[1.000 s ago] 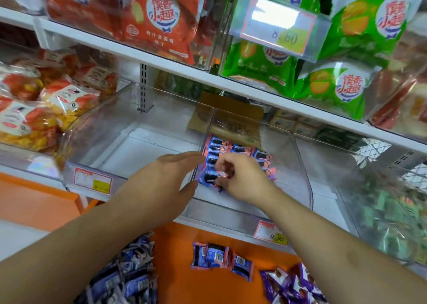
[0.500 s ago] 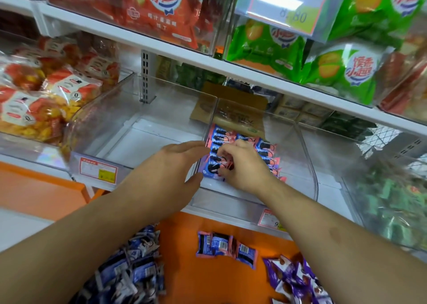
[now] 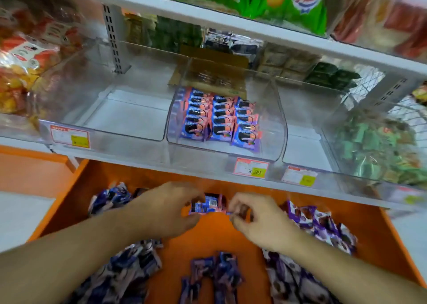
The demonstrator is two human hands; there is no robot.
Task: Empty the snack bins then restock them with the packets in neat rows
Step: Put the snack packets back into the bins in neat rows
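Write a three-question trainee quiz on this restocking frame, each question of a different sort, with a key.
1. True or false: the clear middle bin holds three rows of blue-and-pink packets.
2. Multiple choice: the clear bin left of it is A) packed with green bags, B) bare inside, C) missing.
3. Fill in: both hands hold blue-and-pink packets over the ____ tray.

Key: 1 true. 2 B. 3 orange; the left hand and right hand pinch the packets from either side, among loose piles of blue and purple packets.
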